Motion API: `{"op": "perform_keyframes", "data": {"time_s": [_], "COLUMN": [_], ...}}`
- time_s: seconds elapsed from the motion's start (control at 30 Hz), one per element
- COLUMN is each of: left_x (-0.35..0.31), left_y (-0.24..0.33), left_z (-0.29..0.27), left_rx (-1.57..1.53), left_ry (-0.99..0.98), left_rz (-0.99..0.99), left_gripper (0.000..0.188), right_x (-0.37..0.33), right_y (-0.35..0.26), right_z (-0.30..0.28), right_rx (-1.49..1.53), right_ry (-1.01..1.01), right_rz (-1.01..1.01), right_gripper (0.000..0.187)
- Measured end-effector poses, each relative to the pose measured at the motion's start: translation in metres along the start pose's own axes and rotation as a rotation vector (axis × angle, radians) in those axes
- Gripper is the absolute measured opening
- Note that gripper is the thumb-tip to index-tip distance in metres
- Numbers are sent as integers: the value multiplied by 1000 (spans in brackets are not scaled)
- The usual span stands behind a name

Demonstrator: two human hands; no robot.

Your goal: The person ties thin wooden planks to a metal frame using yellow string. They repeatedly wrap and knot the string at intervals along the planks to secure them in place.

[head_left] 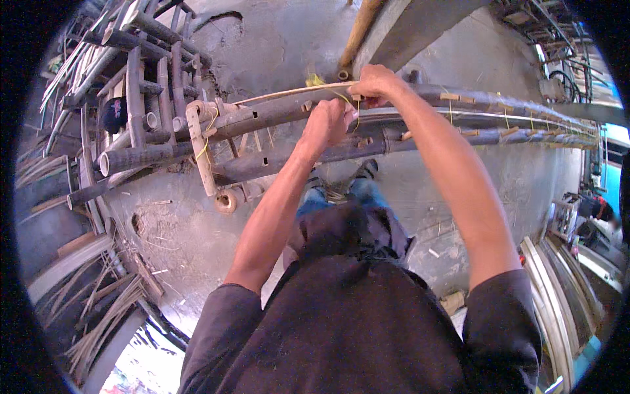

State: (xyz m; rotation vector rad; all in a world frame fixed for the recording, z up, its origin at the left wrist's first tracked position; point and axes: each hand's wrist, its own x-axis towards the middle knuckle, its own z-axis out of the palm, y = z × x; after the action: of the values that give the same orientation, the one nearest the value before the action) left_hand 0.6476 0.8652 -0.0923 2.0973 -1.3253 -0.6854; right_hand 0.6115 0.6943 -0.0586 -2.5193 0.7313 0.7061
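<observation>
Two dark bamboo poles (282, 113) run side by side across the view in front of me, joined at the left by a pale end piece (201, 150). My left hand (329, 122) is closed at the near side of the far pole, with thin yellow cord (342, 98) at its fingertips. Just beyond it, my right hand (380, 85) bends down over the far pole, fingers closed; what they pinch is hidden. A thin bamboo strip (289, 90) arches along the far pole and ends at this hand. Small wooden pegs and yellow ties line the poles farther right.
A rack of bamboo frames (154, 85) stands at the left, with a dark cap (115, 115) on it. Cut strips (108, 308) lie lower left. A slanted post (407, 33) rises beyond my hands. Long curved pieces (551, 295) lean at the right.
</observation>
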Motion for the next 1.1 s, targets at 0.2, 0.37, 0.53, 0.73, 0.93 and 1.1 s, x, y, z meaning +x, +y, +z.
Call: {"op": "perform_keyframes", "data": {"time_s": [0.2, 0.37, 0.53, 0.73, 0.93, 1.1], "left_x": [0, -11, 23, 172, 204, 202], "left_y": [10, 3, 59, -77, -12, 124], "left_z": [0, -4, -39, 20, -1, 27], "left_rx": [-30, 49, -600, 461, 921, 655], "left_ry": [17, -24, 45, -69, -412, -124], "left_rz": [30, -40, -23, 153, -70, 135], "left_gripper": [26, 27, 28, 38, 59, 32], "right_x": [-11, -159, -125, -148, -287, -383], "right_y": [-6, -23, -41, -20, 107, 244], "right_z": [-22, 120, 205, 199, 224, 403], "right_rx": [1993, 581, 248, 338, 926, 1112], "right_ry": [410, 60, 159, 285, 1042, 1157], "right_rz": [-434, -673, -554, -440, 211, 1218], "right_gripper": [24, 28, 23, 13, 38, 22]}}
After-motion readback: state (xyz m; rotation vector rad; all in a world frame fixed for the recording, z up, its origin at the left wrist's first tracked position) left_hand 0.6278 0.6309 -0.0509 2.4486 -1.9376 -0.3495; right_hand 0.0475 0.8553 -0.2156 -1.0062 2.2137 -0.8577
